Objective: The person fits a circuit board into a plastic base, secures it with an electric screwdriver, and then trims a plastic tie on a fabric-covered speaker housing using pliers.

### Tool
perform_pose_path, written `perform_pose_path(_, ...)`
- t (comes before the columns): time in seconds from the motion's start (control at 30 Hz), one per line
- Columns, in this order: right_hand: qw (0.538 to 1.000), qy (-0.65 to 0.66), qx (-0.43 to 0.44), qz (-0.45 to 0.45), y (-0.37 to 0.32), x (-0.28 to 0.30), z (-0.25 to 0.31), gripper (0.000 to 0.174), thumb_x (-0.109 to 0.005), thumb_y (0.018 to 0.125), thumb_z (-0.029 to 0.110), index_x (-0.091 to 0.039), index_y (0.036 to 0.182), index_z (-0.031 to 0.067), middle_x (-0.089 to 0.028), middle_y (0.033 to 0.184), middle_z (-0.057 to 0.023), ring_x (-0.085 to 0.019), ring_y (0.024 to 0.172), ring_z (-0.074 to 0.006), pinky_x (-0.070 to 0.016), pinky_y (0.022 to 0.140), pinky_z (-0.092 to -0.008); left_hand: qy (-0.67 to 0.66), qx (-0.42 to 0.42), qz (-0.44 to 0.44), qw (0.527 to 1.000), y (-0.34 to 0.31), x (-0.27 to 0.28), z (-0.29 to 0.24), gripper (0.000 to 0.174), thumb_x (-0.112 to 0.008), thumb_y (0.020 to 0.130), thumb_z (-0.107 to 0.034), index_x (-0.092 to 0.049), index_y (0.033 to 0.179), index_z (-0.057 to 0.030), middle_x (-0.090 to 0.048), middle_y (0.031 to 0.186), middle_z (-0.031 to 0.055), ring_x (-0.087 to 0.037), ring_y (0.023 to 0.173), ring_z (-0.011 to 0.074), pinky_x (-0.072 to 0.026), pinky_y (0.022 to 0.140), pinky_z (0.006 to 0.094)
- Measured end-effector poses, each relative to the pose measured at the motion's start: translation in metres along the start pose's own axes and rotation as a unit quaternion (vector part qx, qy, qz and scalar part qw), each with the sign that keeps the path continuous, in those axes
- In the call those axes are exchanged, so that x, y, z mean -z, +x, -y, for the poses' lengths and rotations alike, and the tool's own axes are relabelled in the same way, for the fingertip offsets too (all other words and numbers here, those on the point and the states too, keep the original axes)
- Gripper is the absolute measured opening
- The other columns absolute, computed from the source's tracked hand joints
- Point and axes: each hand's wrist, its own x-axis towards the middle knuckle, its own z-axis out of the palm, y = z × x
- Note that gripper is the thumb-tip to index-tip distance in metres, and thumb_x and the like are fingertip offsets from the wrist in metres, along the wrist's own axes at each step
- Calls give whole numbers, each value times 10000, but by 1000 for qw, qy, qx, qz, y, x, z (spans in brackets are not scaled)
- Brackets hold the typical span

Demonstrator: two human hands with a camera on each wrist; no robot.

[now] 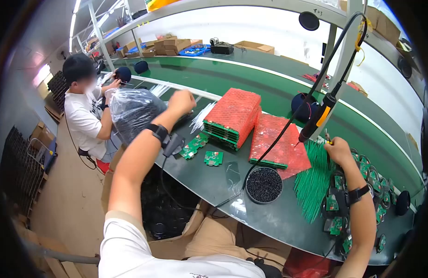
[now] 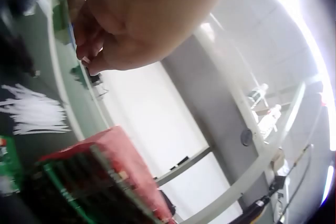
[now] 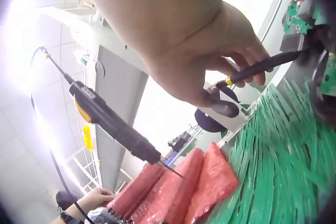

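Observation:
My left hand [image 1: 181, 103] is raised above the left part of the bench, fingers curled, near a clear plastic bag [image 1: 136, 111] of dark things. In the left wrist view its thumb and fingertips come together; I cannot tell whether something small is between them. My right hand [image 1: 340, 150] grips small pliers with black-and-yellow handles [image 3: 268, 68], over green strips [image 1: 313, 183] beside the circuit boards with black cables [image 1: 334, 202]. Red bubble-wrapped stacks of green boards [image 1: 232, 113] stand between the hands, with loose green boards [image 1: 214, 158] lying left of them.
An electric screwdriver [image 1: 318, 118] hangs point-down from a cable near my right hand. A round dish of black screws [image 1: 264, 185] sits near the front edge. White strips [image 1: 202, 116] lie behind the loose boards. Another person [image 1: 86, 104] works at the left, near the bag.

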Motion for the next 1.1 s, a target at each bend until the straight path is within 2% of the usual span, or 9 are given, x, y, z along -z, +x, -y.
perform_pose_path(0.13, 997, -61, -16, 50, -10, -12, 24, 444, -710, 787, 333, -699, 945, -82, -692, 977, -315, -684, 948, -446, -539, 859, -489, -14, 57, 46, 997, -24, -35, 4, 146, -797, 755, -209, -805, 891, -157, -758, 973, 168, -735, 948, 342, -586, 869, 431)
perform_pose_path(0.27, 997, -69, 17, -9, -23, -36, 25, 441, -712, 762, 323, -704, 986, -56, -698, 989, -306, -695, 910, -412, -545, 792, -493, -31, 29, 35, 998, -29, -63, 3, 149, -777, 795, -185, -798, 933, -132, -753, 992, 173, -729, 962, 348, -583, 855, 440)
perform_pose_path(0.33, 987, -26, 159, -23, -21, -51, 15, 472, -722, 754, 343, -703, 1007, -56, -705, 1021, -296, -699, 935, -412, -553, 837, -492, -51, 9, 0, 999, -32, -63, 2, 161, -755, 828, -172, -790, 975, -117, -751, 994, 172, -725, 968, 347, -577, 844, 449)
perform_pose_path(0.43, 991, -122, 46, -17, -34, -57, 35, 481, -715, 776, 401, -735, 911, -60, -695, 973, -314, -694, 951, -422, -549, 870, -500, -77, -2, -11, 997, -50, -42, -2, 142, -748, 819, -171, -784, 942, -111, -749, 980, 172, -723, 961, 343, -573, 835, 456)
perform_pose_path(0.6, 980, -150, 82, -103, -46, -53, 26, 429, -711, 826, 362, -737, 876, -63, -708, 910, -288, -703, 892, -414, -554, 839, -476, -40, -25, -31, 998, -101, -13, -7, 119, -754, 796, -167, -766, 884, -88, -746, 884, 156, -726, 860, 339, -567, 797, 449)
perform_pose_path(0.67, 984, 51, 71, -154, -44, -47, 6, 339, -716, 844, 291, -727, 894, -44, -719, 901, -235, -708, 859, -350, -553, 799, -426, -37, -38, 0, 999, -125, -4, -11, 117, -744, 796, -146, -757, 892, -81, -743, 857, 158, -725, 837, 338, -566, 769, 450)
perform_pose_path(0.7, 959, 218, 54, -174, -52, -44, -4, 207, -752, 844, 209, -679, 892, 22, -695, 807, -96, -683, 741, -228, -535, 709, -372, -37, -39, 2, 999, -135, -3, -13, 117, -744, 796, -146, -757, 892, -81, -743, 857, 158, -725, 837, 338, -566, 769, 450)
perform_pose_path(0.9, 881, 405, -26, -241, -178, 24, 30, 73, -657, 947, 85, -601, 932, 41, -583, 744, 13, -505, 571, -58, -384, 490, -238, -111, -159, 30, 980, -196, -10, -23, 304, -838, 763, -232, -749, 1007, -74, -668, 1012, 146, -666, 980, 347, -534, 861, 427)
perform_pose_path(1.1, 836, 546, -9, -52, -275, -50, 53, 65, -674, 941, 27, -609, 948, 29, -567, 761, 32, -484, 577, -30, -372, 497, -202, -119, -239, 77, 960, -205, -20, -39, 617, -883, 715, -285, -661, 1249, -70, -651, 1219, 144, -616, 1132, 357, -495, 985, 451)
